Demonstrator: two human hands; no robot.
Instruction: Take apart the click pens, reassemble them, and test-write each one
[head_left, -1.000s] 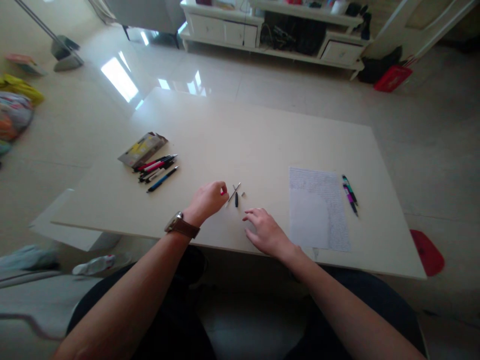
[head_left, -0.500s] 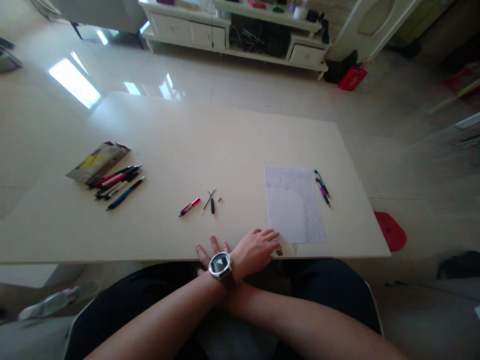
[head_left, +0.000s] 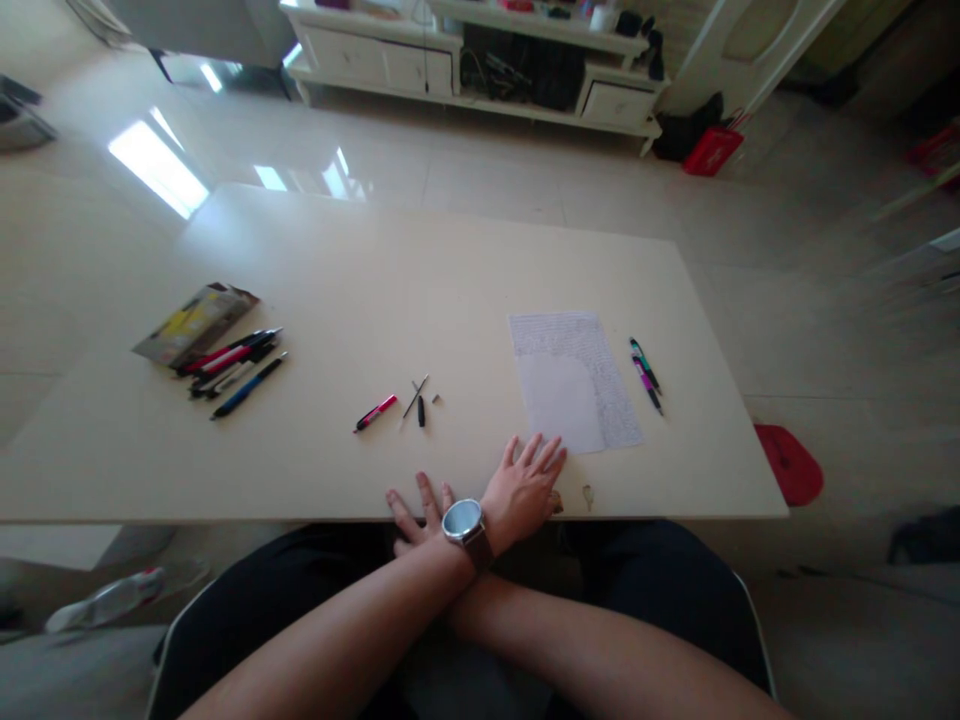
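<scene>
My forearms are crossed at the table edge, the left over the right. With its fingers spread, my left hand (head_left: 526,488) touches the near edge of a sheet of lined, written paper (head_left: 559,385); a wristwatch (head_left: 463,521) is on that wrist. My right hand (head_left: 421,512) rests spread at the table's near edge, partly hidden behind the watch and holding nothing. Beyond it lie a pink pen (head_left: 375,413), a thin metal refill (head_left: 415,397) crossing a shorter piece, a black pen part (head_left: 421,411) and a tiny metal piece (head_left: 436,399).
Two pens (head_left: 646,377) lie right of the paper. A small looped item (head_left: 588,496) is near the front edge. On the left, several pens (head_left: 232,366) lie beside a yellow and grey packet (head_left: 195,322). A red stool (head_left: 789,464) stands past the table's right side.
My left hand has moved forward, its fingers spreading wider. The paper has slid away from me and slightly left, leaving the looped item more exposed. My right hand has stayed in place.
</scene>
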